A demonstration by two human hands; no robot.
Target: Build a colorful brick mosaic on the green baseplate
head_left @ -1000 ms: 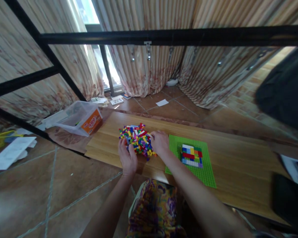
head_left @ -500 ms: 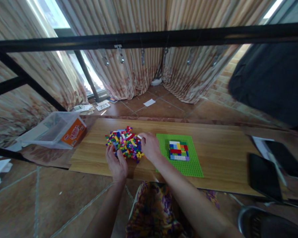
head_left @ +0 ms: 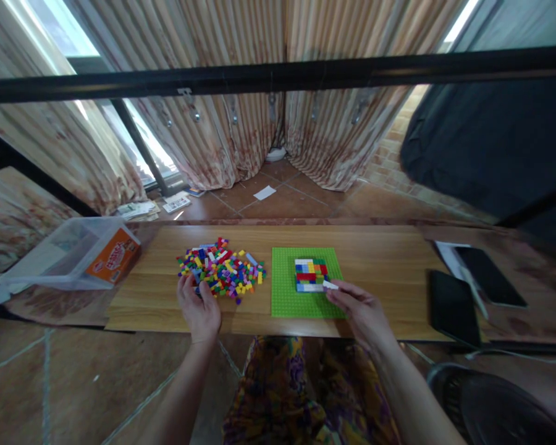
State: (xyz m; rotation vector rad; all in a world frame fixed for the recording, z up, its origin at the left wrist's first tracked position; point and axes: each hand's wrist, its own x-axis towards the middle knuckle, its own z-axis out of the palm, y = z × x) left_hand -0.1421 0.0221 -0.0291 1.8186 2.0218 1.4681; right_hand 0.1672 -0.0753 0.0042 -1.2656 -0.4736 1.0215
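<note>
A heap of small coloured bricks (head_left: pixel 222 269) lies on a low wooden board (head_left: pixel 389 259). To its right sits a green baseplate (head_left: pixel 287 300) with a small block of stacked coloured bricks (head_left: pixel 309 274) on it. My right hand (head_left: pixel 359 309) pinches a white brick (head_left: pixel 330 285) at the lower right corner of that block. My left hand (head_left: pixel 198 307) rests at the near left edge of the heap, fingers curled among the bricks; what it holds I cannot make out.
A clear plastic tub with an orange label (head_left: pixel 74 253) lies tipped left of the board. Two dark tablets (head_left: pixel 454 306) and papers lie at the right end. A black metal bar (head_left: pixel 278 74) crosses overhead. Curtains hang behind, over a tiled floor.
My right hand left the heap with a white brick and moved right to the block on the green baseplate. My left hand stayed at the heap. The view swung right.
</note>
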